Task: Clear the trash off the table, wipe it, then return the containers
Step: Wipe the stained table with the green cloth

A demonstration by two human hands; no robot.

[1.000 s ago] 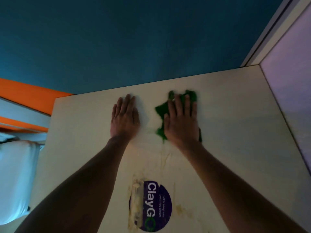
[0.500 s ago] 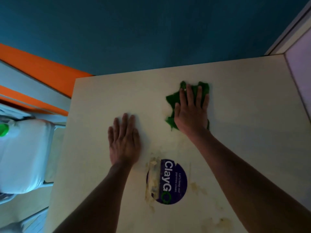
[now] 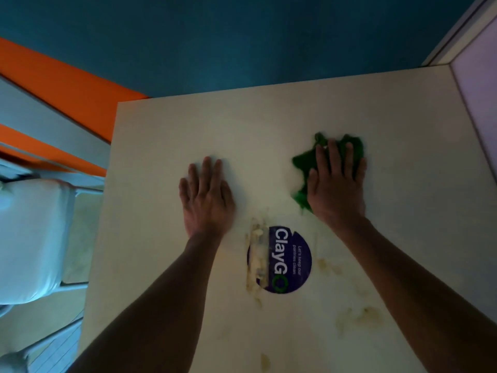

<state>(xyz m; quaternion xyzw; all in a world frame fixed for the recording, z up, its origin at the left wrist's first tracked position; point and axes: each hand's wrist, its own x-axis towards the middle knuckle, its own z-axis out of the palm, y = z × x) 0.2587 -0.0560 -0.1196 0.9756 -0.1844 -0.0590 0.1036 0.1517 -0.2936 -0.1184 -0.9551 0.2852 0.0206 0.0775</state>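
Note:
A pale square table [image 3: 166, 135] fills the view. My right hand [image 3: 337, 184] lies flat on a crumpled green cloth [image 3: 304, 162] and presses it to the tabletop right of centre, fingers straight. My left hand [image 3: 205, 196] rests palm down on the bare table, a hand's width to the left of the cloth. A round dark blue sticker [image 3: 285, 261] with white letters sits just below and between the hands. Yellowish smears [image 3: 357, 316] mark the surface around it and nearer to me.
A white chair seat [image 3: 29, 238] stands off the table's left edge. A teal wall [image 3: 242, 36] runs behind the far edge, with an orange panel [image 3: 67, 76] at the left. A pale lilac panel [image 3: 481, 98] borders the table's right side.
My right hand has slid the green cloth to the right across the table. The left hand stays flat on the surface. The view has shifted, so the chair shows more at the left.

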